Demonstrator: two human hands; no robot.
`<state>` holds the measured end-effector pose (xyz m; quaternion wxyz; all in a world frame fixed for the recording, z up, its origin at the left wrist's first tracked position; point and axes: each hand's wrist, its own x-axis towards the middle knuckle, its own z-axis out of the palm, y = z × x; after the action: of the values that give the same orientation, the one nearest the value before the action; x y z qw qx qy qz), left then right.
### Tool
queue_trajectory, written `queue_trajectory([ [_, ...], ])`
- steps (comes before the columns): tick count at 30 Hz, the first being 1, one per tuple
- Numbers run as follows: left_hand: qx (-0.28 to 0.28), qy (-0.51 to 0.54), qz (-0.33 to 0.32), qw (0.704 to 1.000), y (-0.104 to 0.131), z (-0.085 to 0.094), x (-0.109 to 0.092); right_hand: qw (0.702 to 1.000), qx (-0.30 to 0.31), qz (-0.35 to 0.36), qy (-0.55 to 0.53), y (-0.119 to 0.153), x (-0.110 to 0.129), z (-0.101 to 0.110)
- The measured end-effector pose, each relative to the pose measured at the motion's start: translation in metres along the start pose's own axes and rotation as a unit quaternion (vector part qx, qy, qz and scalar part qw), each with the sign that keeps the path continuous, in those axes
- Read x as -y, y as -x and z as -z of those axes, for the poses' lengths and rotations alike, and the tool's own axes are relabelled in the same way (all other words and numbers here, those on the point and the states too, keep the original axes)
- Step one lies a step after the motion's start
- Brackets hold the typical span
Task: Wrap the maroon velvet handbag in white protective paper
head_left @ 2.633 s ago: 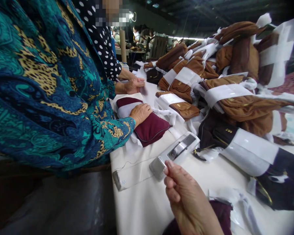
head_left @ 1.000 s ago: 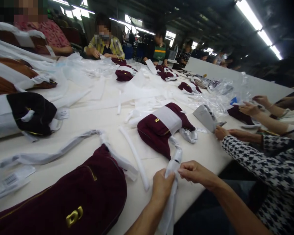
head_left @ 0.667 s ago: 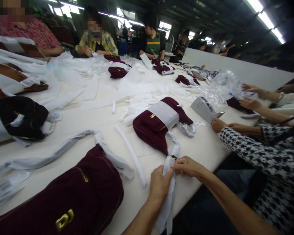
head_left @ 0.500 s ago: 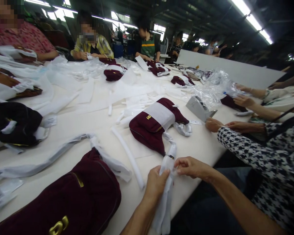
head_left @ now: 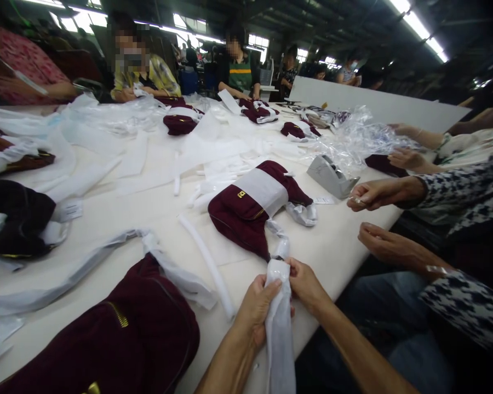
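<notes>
Wrapped strap [head_left: 279,323]: white paper-covered strap, running from the maroon bag down over the near counter edge, between both hands.
Left hand [head_left: 257,309]: closed round the wrapped strap just below its top, fingers [head_left: 267,295] curled against the white wrap, thumb side up.
Right hand [head_left: 306,284]: touching the top of the same strap from the right, fingers pressed together in a pinch on the wrap.
Maroon bag [head_left: 246,210]: lying on the counter just beyond the hands, banded across the middle by a white paper sleeve [head_left: 263,190], small gold logo beside the band.
Counter [head_left: 345,246]: white, long, strewn with paper strips.
Foam tube [head_left: 207,262]: white, lying left of the maroon bag, slanting toward the near edge.
Large maroon bag [head_left: 119,339]: near left, gold zip showing, white-wrapped strap trailing off to the left.
Black bag [head_left: 14,219]: far left, partly wrapped in white.
Tape dispenser [head_left: 331,176]: grey, right of the maroon bag, near the right edge.
Co-worker's hands [head_left: 378,191]: to the right, in patterned sleeves, one held above the counter edge, one lower and off it.
Clear plastic [head_left: 357,137]: crumpled heap behind the dispenser.
Far side: more seated people, more maroon bags.
</notes>
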<state>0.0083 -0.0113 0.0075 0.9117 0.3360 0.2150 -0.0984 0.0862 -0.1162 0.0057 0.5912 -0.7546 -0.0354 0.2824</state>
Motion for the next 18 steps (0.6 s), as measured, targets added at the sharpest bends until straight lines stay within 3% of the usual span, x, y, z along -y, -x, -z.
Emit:
queue_trajectory([
  [4,-0.032,-0.008,-0.019,0.999,0.004,-0.003,0.002,0.997,-0.071,-0.022,-0.005,0.018,0.000,0.005],
  [9,0.007,-0.063,-0.072,0.995,0.004,0.003,0.003,0.987,0.062,-0.128,-0.068,0.022,0.011,0.000],
  [14,0.004,-0.129,-0.151,0.980,-0.004,0.009,0.012,0.992,0.049,-0.095,-0.062,0.006,0.016,-0.017],
  [18,-0.035,-0.124,-0.151,0.980,-0.006,0.008,0.013,0.998,0.017,-0.057,-0.018,0.018,0.017,-0.009],
])
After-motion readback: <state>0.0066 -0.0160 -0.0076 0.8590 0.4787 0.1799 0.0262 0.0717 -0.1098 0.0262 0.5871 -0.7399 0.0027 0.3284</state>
